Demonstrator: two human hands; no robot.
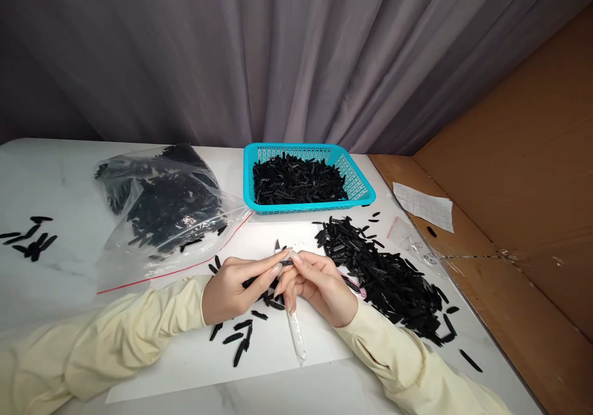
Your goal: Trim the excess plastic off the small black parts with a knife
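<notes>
Near the middle of the view, my left hand (238,284) and my right hand (320,279) meet at the fingertips. Between them they pinch one small black piece (287,262). A knife with a white wrapped handle (296,335) sits under my right hand's fingers; its blade tip (277,244) points away from me, and the part between is hidden by the hands. Several loose black pieces (238,347) lie on the white sheet (185,365) beneath and left of my hands. To the right spreads a large heap of black pieces (393,279).
A blue basket (306,207) of black pieces stands behind my hands. Back left lies a clear plastic bag (171,199) full of them. More pieces (34,242) are at the far left. A paper slip (424,206) and cardboard (523,174) are at the right.
</notes>
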